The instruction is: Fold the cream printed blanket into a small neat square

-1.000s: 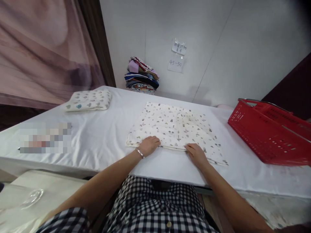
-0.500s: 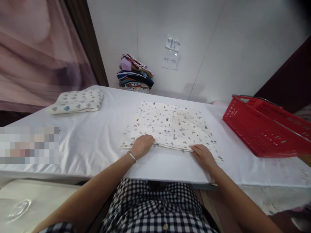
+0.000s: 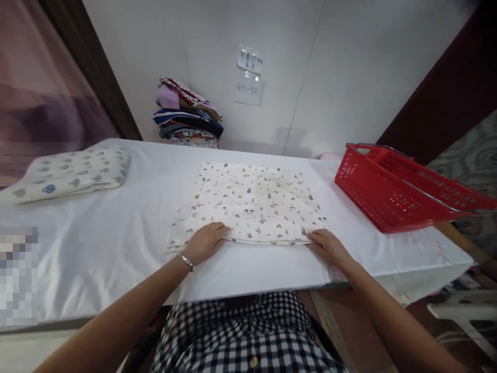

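Observation:
A white cloth with small printed motifs lies folded flat on the white-covered table in front of me. My left hand, a bracelet on its wrist, rests on the cloth's near edge toward the left, fingers curled over the top layer. Over at the near right corner, my right hand has its fingertips pressed together on the cloth. Between the two hands the top layer's edge runs straight, with a lower layer showing out to the left.
A red plastic basket stands at the table's right end. A folded patterned cloth lies at the far left. A stack of folded fabrics sits against the wall under two paper notes.
My hands have slid apart along the cloth's near edge, the right one reaching the right corner. The view has swung to the right.

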The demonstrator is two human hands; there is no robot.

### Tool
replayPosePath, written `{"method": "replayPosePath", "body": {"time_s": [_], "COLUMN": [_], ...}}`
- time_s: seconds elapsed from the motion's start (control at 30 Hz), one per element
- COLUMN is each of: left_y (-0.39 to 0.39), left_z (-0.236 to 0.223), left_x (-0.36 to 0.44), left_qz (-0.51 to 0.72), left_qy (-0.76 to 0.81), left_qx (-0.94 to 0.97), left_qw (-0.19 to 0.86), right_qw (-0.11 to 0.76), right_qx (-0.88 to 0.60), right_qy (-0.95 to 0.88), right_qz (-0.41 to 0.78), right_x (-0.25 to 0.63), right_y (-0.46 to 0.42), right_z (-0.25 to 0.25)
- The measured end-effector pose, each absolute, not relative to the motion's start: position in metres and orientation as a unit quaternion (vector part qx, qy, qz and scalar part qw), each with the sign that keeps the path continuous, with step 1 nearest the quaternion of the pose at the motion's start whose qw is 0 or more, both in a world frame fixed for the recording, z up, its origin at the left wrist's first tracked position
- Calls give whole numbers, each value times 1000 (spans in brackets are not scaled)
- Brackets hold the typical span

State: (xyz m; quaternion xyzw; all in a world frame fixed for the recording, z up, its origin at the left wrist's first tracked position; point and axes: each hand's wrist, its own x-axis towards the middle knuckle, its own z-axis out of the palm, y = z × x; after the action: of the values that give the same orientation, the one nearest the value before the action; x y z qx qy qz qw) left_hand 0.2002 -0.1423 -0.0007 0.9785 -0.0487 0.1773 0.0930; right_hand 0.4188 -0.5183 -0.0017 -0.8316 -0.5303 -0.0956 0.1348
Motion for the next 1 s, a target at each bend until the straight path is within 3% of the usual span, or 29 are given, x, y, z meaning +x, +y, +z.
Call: {"method": "replayPosePath", "body": {"time_s": [0.47, 1.0], "left_y": [-157, -202], "left_z": [4, -5], "left_x": [215, 251], "left_qz": [147, 148], "left_qy": [-77, -101], "left_qx": [980, 977], "left_qw": [114, 118], "right_qw": [168, 184], "right_qx": [-808, -796], "right_qy": [-564, -575], "right_qz": [-6, -47], "right_x": [403, 400], "right_y": [-480, -457], "right_z": [14, -4]}}
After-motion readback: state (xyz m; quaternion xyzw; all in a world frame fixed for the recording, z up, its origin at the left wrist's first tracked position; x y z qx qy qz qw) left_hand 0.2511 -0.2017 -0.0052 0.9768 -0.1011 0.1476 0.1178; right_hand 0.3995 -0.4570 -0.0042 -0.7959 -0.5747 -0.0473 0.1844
